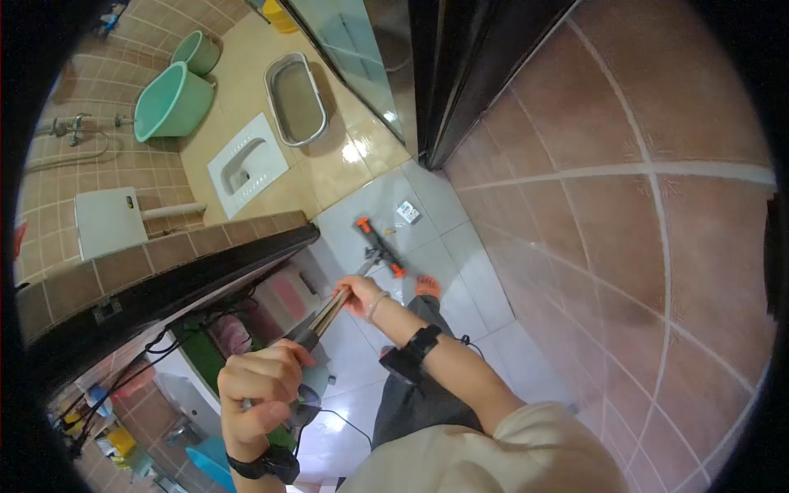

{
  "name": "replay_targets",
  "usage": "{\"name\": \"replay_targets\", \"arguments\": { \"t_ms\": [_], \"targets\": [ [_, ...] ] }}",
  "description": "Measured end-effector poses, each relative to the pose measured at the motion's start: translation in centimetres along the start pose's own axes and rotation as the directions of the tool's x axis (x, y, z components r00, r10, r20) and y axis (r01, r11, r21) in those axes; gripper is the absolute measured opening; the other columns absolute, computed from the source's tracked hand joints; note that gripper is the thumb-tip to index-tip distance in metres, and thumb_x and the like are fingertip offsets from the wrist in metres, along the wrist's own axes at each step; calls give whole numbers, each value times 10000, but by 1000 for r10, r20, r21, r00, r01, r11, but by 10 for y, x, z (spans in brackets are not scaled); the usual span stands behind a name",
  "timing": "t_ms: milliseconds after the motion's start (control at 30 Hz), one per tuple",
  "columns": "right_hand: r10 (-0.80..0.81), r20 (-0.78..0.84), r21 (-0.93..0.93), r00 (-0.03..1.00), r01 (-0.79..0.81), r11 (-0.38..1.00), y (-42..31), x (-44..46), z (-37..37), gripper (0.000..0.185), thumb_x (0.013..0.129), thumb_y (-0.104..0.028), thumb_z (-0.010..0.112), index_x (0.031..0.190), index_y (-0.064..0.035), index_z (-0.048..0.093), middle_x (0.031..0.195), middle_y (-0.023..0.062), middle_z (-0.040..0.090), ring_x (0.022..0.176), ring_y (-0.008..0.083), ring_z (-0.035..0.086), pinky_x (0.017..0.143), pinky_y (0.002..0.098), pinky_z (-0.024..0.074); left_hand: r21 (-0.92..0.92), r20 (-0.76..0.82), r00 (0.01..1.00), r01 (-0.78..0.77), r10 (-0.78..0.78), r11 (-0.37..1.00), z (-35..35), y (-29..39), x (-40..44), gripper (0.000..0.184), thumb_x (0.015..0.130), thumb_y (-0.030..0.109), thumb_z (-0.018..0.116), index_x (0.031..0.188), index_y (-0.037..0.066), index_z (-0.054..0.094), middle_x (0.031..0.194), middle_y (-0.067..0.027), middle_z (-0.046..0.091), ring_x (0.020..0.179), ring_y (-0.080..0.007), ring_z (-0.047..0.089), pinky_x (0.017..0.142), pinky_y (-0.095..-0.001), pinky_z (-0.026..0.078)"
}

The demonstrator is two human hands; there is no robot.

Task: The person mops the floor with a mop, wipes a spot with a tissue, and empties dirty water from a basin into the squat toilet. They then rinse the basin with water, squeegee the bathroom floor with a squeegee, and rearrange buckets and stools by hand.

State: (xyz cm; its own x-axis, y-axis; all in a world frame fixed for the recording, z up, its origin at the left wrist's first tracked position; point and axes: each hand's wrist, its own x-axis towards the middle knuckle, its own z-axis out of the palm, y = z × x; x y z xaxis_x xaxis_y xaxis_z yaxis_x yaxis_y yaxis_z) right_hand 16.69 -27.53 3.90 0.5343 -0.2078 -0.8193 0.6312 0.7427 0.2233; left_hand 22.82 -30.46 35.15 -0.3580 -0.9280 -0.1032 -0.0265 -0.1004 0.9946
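A mop with a dark head (380,248) and orange end pieces rests on the wet grey floor tiles, in front of my bare foot (426,286). Its metal handle (329,314) slants up toward me. My left hand (261,390) is wrapped around the upper part of the handle, near a dark grip section. Lower down, my right hand (360,297) closes around the shaft. Just beyond the mop head lies a small white box (408,212) with dark printing.
Past the doorway, a grey oblong bucket (275,115) holding murky water stands beside a squat toilet (274,170). Green tubs (168,107) sit against the far wall. A brown tiled wall (575,214) rises on the right, and a dark door frame (205,287) runs along the left.
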Motion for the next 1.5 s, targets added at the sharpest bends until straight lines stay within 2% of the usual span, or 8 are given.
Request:
{"name": "replay_targets", "arguments": {
  "t_ms": [600, 700, 900, 933, 1033, 1167, 1300, 1500],
  "targets": [
    [-104, -88, -258, 991, 78, 963, 75, 17, -42, 57, 724, -44, 514, 686, -48, 473, 599, 59, 482, 571, 203, 517, 543, 314, 478, -25, -240, 960, 144, -146, 989, -28, 13, -201, 549, 784, 357, 553, 1173, 6, 390, 1228, -113, 325, 1197, -240, 285, 997, -368, 210],
    [-303, 789, -608, 534, 610, -508, 76, -38, -76, 216, 721, 18, 478, 912, -77, 515, 710, 21, 507, 613, 135, 486, 539, 260, 426, -187, -354, 874, 283, -333, 941, -41, 38, -305, 444, 813, 284, 561, 1114, -15, 432, 1135, -106, 440, 1029, -203, 466, 895, -340, 346],
    [-148, 118, -869, 982, 175, 464, 49, -112, -66, 139, 816, -174, 522, 866, -46, 549, 665, 8, 496, 598, 77, 502, 509, 176, 404, 39, -933, 360, 76, 9, 996, -74, 107, -586, 200, 868, 185, 454, 882, -10, 493, 810, -132, 561, 761, -228, 562, 721, -347, 458],
    [-159, 261, -963, 952, 269, 27, 37, -129, -72, 144, 813, -172, 526, 740, -49, 517, 584, -19, 464, 499, 55, 443, 438, 174, 347, 105, -962, 260, 55, 87, 993, -81, 113, -635, 221, 877, 218, 433, 882, 4, 489, 796, -108, 550, 744, -217, 549, 740, -347, 440],
    [-261, 286, -860, 922, 367, 356, 17, -152, -113, 143, 811, -144, 501, 790, -3, 495, 542, -5, 420, 400, 62, 363, 354, 210, 300, 238, -875, -479, -293, 74, 926, -96, 89, -761, 204, 821, 239, 508, 824, 36, 511, 710, -48, 530, 664, -144, 506, 696, -318, 433],
    [99, -3, 114, 995, -98, 989, 8, -210, -119, 206, 811, -56, 456, 982, 58, 448, 644, 63, 438, 421, 80, 378, 381, 205, 381, 160, -954, -202, 287, 223, 944, -130, -100, -1047, 163, 788, 190, 512, 703, 50, 514, 738, -47, 557, 678, -151, 533, 592, -295, 474],
    [-72, -93, 195, 993, 89, 977, 12, -251, -150, 169, 816, -65, 456, 943, 45, 443, 634, 56, 432, 425, 81, 380, 384, 207, 382, -29, -259, -325, -939, -910, 343, -155, -154, -1031, 167, 779, 110, 460, 909, 10, 492, 767, -105, 560, 720, -199, 570, 636, -282, 483],
    [-195, -165, 229, 967, 230, 946, 34, -282, -167, 123, 823, -79, 456, 885, 25, 434, 620, 45, 423, 432, 82, 383, 387, 210, 383, 307, -862, -458, -813, -217, 495, -188, -231, -1100, 153, 829, 94, 420, 850, -4, 536, 828, -91, 567, 707, -179, 522, 589, -264, 437]
  ]
}}
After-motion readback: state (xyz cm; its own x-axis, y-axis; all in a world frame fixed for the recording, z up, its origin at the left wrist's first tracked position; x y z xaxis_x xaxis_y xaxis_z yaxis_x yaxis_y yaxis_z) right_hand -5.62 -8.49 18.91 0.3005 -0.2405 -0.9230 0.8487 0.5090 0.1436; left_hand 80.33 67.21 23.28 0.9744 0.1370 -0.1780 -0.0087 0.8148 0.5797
